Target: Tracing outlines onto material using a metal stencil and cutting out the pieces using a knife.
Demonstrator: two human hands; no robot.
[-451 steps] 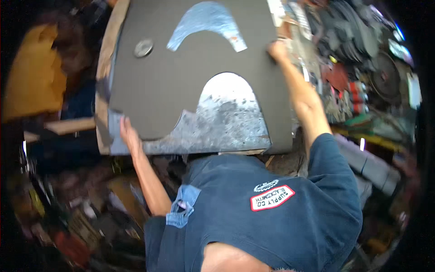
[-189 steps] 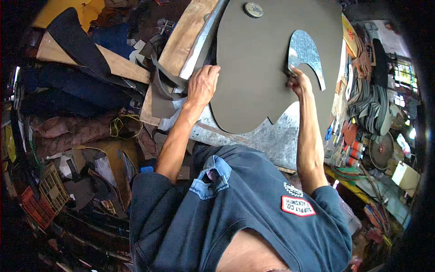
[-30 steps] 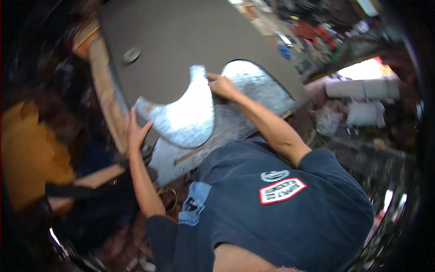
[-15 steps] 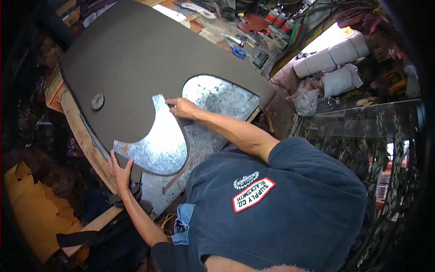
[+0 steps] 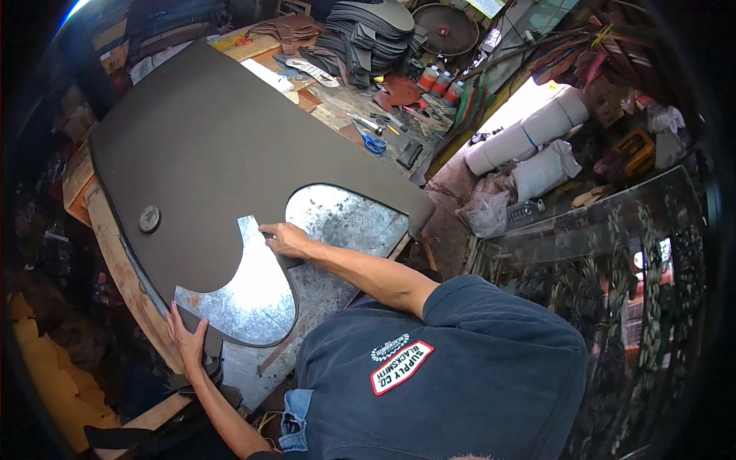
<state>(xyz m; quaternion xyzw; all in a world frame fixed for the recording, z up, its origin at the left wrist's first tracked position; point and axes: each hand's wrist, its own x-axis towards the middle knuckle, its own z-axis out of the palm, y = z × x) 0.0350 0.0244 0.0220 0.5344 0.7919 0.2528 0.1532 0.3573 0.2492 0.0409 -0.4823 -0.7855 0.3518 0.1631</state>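
Observation:
A large grey-brown sheet (image 5: 192, 138) lies over the work table. On its near edge rests a shiny metal template (image 5: 264, 295) with a narrow neck and a broad curved end. My right hand (image 5: 287, 241) is closed beside the neck of the template, its fingertips at the edge. Something small and dark shows at those fingers, too little of it to name. My left hand (image 5: 186, 339) lies with fingers spread on the sheet's near-left corner, by the template's lower left tip. Right of my right hand, a curved cut-out in the sheet bares a stained metal plate (image 5: 353, 218).
A round tin (image 5: 149, 219) sits on the sheet at left. On the far bench are blue-handled scissors (image 5: 374, 144), a stack of dark cut pieces (image 5: 368, 34) and several red-filled bottles (image 5: 441, 83). White rolls (image 5: 529, 130) lie at right, above a glass case (image 5: 590, 253).
The whole view has shifted, so the table sits lower and more of the far bench shows. Both hands keep about the same places against the template and sheet.

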